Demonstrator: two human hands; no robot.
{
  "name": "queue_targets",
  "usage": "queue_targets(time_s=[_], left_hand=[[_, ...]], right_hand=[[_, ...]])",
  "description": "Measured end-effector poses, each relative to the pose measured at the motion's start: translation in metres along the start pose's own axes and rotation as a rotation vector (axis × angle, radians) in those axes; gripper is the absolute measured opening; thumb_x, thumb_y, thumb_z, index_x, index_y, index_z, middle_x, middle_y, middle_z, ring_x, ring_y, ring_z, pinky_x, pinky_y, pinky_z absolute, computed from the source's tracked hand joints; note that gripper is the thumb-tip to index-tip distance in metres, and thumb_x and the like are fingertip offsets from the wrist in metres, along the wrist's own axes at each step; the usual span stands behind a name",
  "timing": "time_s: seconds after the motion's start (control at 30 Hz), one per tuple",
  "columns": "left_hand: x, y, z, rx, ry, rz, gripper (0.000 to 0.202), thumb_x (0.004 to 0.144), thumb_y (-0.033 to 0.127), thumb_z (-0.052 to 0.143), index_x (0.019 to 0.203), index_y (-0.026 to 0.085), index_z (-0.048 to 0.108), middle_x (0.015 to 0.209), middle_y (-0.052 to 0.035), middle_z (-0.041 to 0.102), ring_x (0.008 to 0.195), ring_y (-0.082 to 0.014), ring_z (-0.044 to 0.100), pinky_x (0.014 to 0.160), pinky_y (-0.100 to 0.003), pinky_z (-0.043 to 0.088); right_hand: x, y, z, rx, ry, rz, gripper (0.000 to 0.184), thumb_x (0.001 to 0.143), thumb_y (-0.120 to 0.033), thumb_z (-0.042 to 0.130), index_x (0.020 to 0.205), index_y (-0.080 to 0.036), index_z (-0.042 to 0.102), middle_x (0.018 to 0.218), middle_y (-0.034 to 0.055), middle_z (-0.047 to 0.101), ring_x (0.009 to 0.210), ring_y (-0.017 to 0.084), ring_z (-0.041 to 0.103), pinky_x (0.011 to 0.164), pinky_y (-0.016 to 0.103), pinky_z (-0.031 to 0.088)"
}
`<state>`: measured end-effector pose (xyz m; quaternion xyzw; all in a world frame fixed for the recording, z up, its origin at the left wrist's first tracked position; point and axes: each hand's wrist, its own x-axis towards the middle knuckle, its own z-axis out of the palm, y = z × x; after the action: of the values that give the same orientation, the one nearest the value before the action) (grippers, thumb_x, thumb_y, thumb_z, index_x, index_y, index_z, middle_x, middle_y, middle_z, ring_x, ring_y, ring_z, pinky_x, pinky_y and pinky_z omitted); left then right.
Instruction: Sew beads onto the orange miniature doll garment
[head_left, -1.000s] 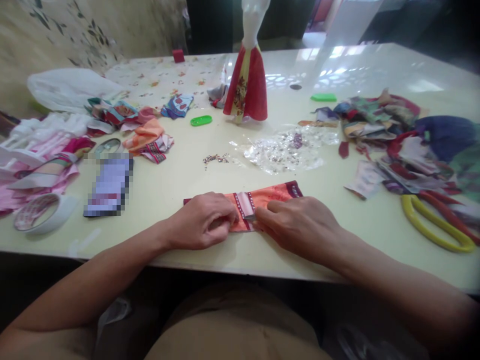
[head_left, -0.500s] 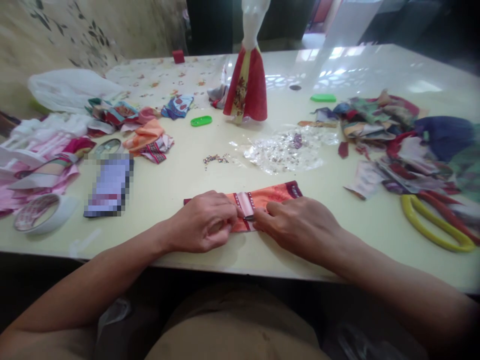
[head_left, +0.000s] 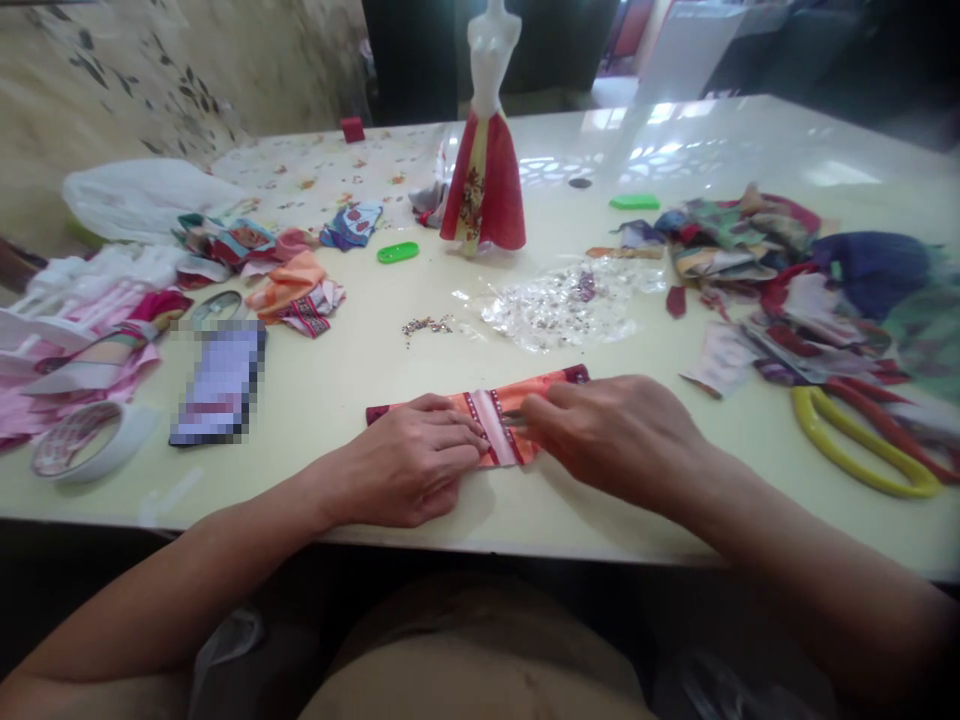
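Note:
An orange fabric strip (head_left: 450,405) with a pale ribbon band and dark red trim lies flat on the cream table (head_left: 300,420), close to its front edge. My left hand (head_left: 405,460) presses its fingers onto the strip's left part. My right hand (head_left: 607,435) rests on the strip's right part, its fingertips next to the ribbon band. A small dark metal tip (head_left: 513,413) shows by those fingertips, but what it belongs to is hidden.
A dressed white mannequin (head_left: 484,190) stands beyond the strip. Between them lie a clear sequin bag (head_left: 562,310) and loose beads (head_left: 426,325). Fabric scraps (head_left: 739,235) and yellow-handled scissors (head_left: 862,455) lie right; a tape roll (head_left: 90,440) and a pixelated rectangular object (head_left: 221,385) lie left.
My left hand has flattened over the strip and my right hand has drawn slightly back to the right. The whole view has shifted a little.

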<state>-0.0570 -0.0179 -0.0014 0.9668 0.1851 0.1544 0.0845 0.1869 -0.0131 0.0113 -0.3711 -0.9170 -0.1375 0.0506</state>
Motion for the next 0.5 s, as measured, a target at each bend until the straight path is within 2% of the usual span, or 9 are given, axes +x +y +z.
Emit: queue_targets(time_s=[0.17, 0.37, 0.43, 0.5], left_hand=[[0.0, -0.001, 0.002, -0.029, 0.017, 0.004, 0.018, 0.077, 0.01, 0.052, 0.091, 0.016, 0.061, 0.103, -0.0059, 0.073, 0.099, -0.0201, 0.067, 0.1, -0.037, 0.044], [-0.001, -0.004, 0.004, -0.028, 0.039, 0.008, 0.019, 0.076, 0.009, 0.052, 0.091, 0.016, 0.06, 0.103, -0.0048, 0.073, 0.094, -0.0182, 0.067, 0.101, -0.037, 0.045], [-0.001, -0.004, 0.004, -0.023, 0.045, 0.013, 0.018, 0.076, 0.008, 0.05, 0.089, 0.017, 0.06, 0.099, -0.0057, 0.073, 0.091, -0.0178, 0.068, 0.099, -0.036, 0.048], [-0.001, -0.005, 0.004, -0.019, 0.046, 0.007, 0.018, 0.078, 0.008, 0.049, 0.089, 0.017, 0.061, 0.095, -0.0064, 0.073, 0.089, -0.018, 0.068, 0.095, -0.036, 0.05]], right_hand=[[0.003, 0.014, -0.003, 0.046, -0.077, 0.123, 0.03, 0.094, -0.041, 0.043, 0.079, -0.02, 0.059, 0.068, -0.0004, 0.064, 0.046, 0.009, 0.036, 0.051, 0.029, 0.008], [0.008, 0.014, 0.003, 0.208, -0.125, 0.223, 0.037, 0.093, -0.051, 0.042, 0.09, -0.019, 0.061, 0.075, 0.0027, 0.068, 0.057, 0.013, 0.053, 0.051, 0.027, 0.016], [0.008, 0.015, 0.002, 0.351, -0.12, 0.198, 0.038, 0.094, -0.051, 0.042, 0.097, -0.019, 0.063, 0.079, 0.004, 0.069, 0.064, 0.015, 0.057, 0.053, 0.026, 0.023], [0.008, 0.016, 0.0, 0.504, -0.126, 0.082, 0.041, 0.092, -0.052, 0.047, 0.108, -0.019, 0.064, 0.085, 0.0051, 0.071, 0.069, 0.015, 0.06, 0.057, 0.025, 0.028]])
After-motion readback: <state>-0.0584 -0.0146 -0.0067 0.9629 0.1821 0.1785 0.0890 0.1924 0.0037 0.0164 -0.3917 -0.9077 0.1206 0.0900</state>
